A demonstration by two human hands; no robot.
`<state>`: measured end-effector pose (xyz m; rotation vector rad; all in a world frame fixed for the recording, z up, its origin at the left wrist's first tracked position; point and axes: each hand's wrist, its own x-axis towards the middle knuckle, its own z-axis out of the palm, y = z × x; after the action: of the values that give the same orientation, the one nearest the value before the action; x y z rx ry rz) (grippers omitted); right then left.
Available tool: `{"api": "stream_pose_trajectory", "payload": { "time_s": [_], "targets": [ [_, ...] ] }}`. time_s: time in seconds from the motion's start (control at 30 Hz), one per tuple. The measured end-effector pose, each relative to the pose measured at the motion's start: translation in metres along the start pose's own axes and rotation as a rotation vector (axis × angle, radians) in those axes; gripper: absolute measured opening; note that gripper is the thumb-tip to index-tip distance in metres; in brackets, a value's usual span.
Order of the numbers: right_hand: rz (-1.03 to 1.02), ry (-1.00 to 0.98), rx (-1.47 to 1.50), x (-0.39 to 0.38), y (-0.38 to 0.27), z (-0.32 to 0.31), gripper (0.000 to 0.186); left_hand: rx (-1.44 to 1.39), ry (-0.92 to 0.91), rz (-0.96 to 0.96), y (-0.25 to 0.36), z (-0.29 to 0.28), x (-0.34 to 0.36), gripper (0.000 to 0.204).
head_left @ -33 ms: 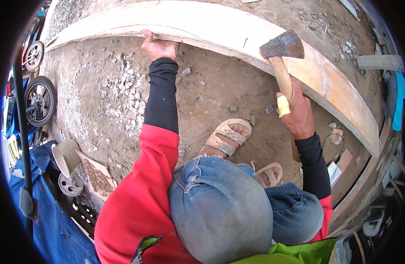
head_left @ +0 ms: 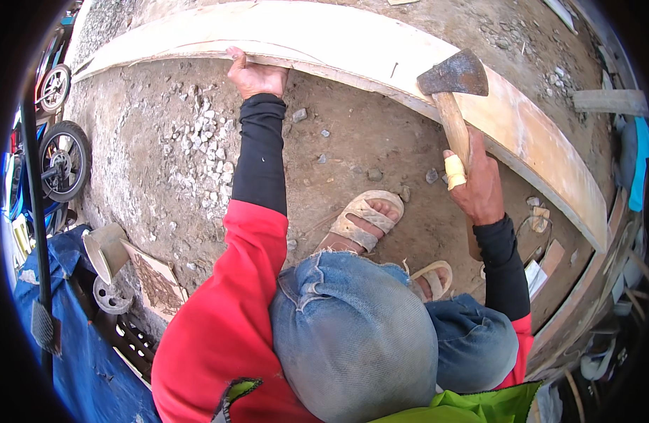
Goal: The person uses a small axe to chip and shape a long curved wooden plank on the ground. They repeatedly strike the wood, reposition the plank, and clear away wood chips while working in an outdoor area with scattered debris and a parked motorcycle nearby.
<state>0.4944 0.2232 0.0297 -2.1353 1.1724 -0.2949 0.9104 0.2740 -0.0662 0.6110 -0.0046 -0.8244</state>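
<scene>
A long, pale wooden plank stretches across the far side, its edges bowed by the lens. At its near edge, left of centre, my left hand grips it, palm turned up and part of the fingers hidden beneath the wood. My right hand is closed round the wooden handle of a hatchet, with a pale yellow wrap on one finger. The hatchet's dark, rusty head overlaps the plank's right half in view; whether it touches the wood I cannot tell. A thin nail stands out of the plank beside the blade.
Stones are scattered over the dirt by my sandalled feet. To the left are a motorbike wheel, a beige bucket and a blue tarp. At the right lie a short board and scrap wood.
</scene>
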Motion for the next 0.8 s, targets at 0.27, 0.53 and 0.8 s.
{"api": "stream_pose_trajectory", "payload": {
  "time_s": [0.27,0.53,0.8],
  "targets": [
    [-0.078,-0.031,0.111,-0.020,0.006,0.002,0.049,0.063,-0.092,-0.018,0.005,-0.003,0.001,0.076],
    [-0.029,-0.432,0.048,-0.056,0.046,0.009,0.051,0.228,-0.021,-0.099,0.015,0.050,0.009,0.092],
    [0.034,-0.551,0.059,-0.054,0.058,0.006,0.053,0.313,0.047,-0.183,0.017,0.092,0.028,0.087]
  ]
}}
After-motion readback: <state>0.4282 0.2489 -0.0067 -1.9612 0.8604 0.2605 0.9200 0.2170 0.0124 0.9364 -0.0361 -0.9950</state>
